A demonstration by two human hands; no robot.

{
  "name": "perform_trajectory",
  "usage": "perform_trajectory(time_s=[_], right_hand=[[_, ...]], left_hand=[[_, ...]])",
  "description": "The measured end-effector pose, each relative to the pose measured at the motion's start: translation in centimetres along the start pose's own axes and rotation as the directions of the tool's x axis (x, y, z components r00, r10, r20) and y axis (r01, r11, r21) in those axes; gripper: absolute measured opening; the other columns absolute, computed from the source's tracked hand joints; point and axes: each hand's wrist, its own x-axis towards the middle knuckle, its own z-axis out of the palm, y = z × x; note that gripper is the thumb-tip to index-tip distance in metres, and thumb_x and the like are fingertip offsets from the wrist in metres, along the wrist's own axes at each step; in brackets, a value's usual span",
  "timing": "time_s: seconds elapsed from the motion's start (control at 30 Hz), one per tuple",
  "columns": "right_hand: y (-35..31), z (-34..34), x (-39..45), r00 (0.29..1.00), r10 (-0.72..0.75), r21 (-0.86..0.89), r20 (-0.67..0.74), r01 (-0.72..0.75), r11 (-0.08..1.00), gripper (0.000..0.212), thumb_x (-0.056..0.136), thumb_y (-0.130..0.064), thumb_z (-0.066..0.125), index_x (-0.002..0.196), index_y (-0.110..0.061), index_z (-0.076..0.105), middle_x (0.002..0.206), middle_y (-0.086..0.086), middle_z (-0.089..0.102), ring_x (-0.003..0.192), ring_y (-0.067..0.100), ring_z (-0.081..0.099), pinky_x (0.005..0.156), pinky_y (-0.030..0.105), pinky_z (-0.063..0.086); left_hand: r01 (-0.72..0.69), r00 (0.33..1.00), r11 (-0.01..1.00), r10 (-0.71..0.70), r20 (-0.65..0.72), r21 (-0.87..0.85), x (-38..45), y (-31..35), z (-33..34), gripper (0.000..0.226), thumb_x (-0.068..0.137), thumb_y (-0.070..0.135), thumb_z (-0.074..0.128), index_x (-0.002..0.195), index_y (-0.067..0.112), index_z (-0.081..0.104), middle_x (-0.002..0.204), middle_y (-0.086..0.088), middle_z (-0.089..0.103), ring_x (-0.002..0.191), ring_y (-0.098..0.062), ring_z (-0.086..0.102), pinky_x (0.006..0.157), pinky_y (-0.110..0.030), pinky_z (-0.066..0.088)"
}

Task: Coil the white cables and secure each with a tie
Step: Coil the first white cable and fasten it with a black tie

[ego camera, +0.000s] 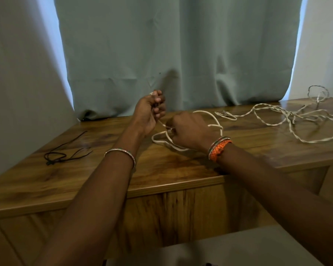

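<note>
Left hand (149, 112) fingers curled tight round one end of a white cable (181, 148), tip of it poking out above the thumb, hand raised just above the table (123, 175). From that fist the cable runs down and right to the right hand (188, 131), which shows its back to the camera, fingers curled under and gripping the cable at the near-left side of a few loose loops. Loops arc over and behind the right hand and sag onto the tabletop below it; exact finger placement hidden by the hand itself. Left wrist carries a thin bangle (121, 153); right wrist carries bangles plus an orange woven band (218, 148). Well apart to the right, a second white twisted cable (288, 120) lies in an uncoiled tangle across the far right of the table, one loop rising up at the back. On the left part of the table lie thin black ties (63, 152), looped and loose, touched by neither hand. Wood-grain table, grey-green curtain (171, 54) hanging behind it to the table's back edge.
</note>
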Motion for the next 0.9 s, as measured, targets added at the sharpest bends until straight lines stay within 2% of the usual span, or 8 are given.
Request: perform_trajectory(time_s=[0.13,0.27,0.3,0.4,0.47,0.53,0.7,0.9], right_hand=[[0.2,-2.0,-0.7,0.988,-0.156,0.121,0.02,0.152,0.981,0.015,0.082,-0.027,0.057,0.088,-0.021,0.069,0.095,0.005,0.068,0.087,0.028,0.062,0.062,0.027,0.035],[2.0,-4.0,-0.9,0.974,-0.221,0.021,-0.052,0.223,0.975,0.021,0.086,-0.032,0.061,0.103,-0.03,0.072,0.101,-0.003,0.069,0.091,0.023,0.063,0.063,0.026,0.035],[2.3,-4.1,-0.9,0.972,-0.228,0.003,-0.058,0.229,0.973,0.02,0.087,-0.03,0.059,0.104,-0.03,0.071,0.099,-0.003,0.069,0.09,0.024,0.063,0.062,0.027,0.035],[3.2,-3.8,-1.0,0.979,-0.192,-0.098,-0.067,0.185,0.978,0.033,0.091,-0.039,0.039,0.099,-0.024,0.067,0.093,0.003,0.067,0.085,0.031,0.064,0.057,0.03,0.031],[3.9,-3.4,-1.1,0.978,-0.193,-0.217,-0.081,0.172,0.961,0.048,0.091,-0.046,0.026,0.097,-0.019,0.065,0.093,0.005,0.066,0.084,0.032,0.064,0.056,0.031,0.029],[4.0,-3.0,-1.0,0.984,-0.175,-0.254,-0.025,0.163,0.953,0.036,0.097,-0.039,0.033,0.102,-0.016,0.061,0.1,0.006,0.065,0.092,0.032,0.063,0.059,0.032,0.03],[3.8,-2.6,-0.8,0.984,-0.17,-0.024,-0.056,0.169,0.985,0.02,0.095,-0.029,0.047,0.103,-0.016,0.061,0.097,0.007,0.066,0.09,0.031,0.063,0.061,0.031,0.033],[5.0,-2.4,-1.0,0.977,-0.21,-0.14,0.022,0.211,0.967,0.017,0.092,-0.029,0.052,0.096,-0.018,0.064,0.095,0.005,0.066,0.092,0.027,0.062,0.061,0.03,0.035]], left_hand=[[0.047,0.997,0.974,-0.031,-0.071,0.222,-0.5,-0.8,0.5,0.03,0.097,0.003,0.023,0.075,0.014,0.04,0.041,0.009,0.04,0.032,-0.001,0.031,0.033,-0.012,0.024],[-0.017,0.998,0.892,0.043,-0.046,0.452,-0.7,-1.1,1.3,0.032,0.099,0.007,0.029,0.072,0.012,0.044,0.04,0.01,0.042,0.033,-0.002,0.033,0.035,-0.013,0.025],[-0.075,0.992,0.788,0.12,-0.034,0.611,-0.7,-1.3,1.2,0.034,0.1,0.009,0.032,0.068,0.012,0.045,0.041,0.008,0.044,0.035,-0.004,0.037,0.038,-0.018,0.027],[-0.168,0.948,0.28,0.311,0.076,0.945,-0.6,-2.4,0.2,0.032,0.099,0.014,0.039,0.07,0.005,0.049,0.061,-0.003,0.046,0.063,-0.018,0.046,0.06,-0.027,0.029],[-0.201,0.935,0.198,0.332,0.127,0.959,-0.7,-3.0,0.0,0.028,0.1,0.016,0.038,0.08,0.001,0.05,0.071,-0.008,0.048,0.074,-0.021,0.045,0.065,-0.031,0.028],[-0.227,0.937,0.146,0.302,0.175,0.963,-0.7,-3.2,0.0,0.023,0.1,0.015,0.037,0.084,0.002,0.048,0.084,-0.018,0.054,0.077,-0.024,0.047,0.067,-0.033,0.031],[-0.332,0.9,0.047,0.316,0.302,0.942,-0.8,-3.0,-0.1,0.023,0.097,0.015,0.039,0.094,-0.005,0.05,0.094,-0.027,0.058,0.084,-0.033,0.054,0.067,-0.029,0.03],[-0.152,0.973,-0.124,0.158,0.171,0.981,-1.4,-2.4,-0.1,0.031,0.099,0.028,0.038,0.091,0.004,0.055,0.106,-0.022,0.06,0.097,-0.036,0.054,0.073,-0.034,0.035]])
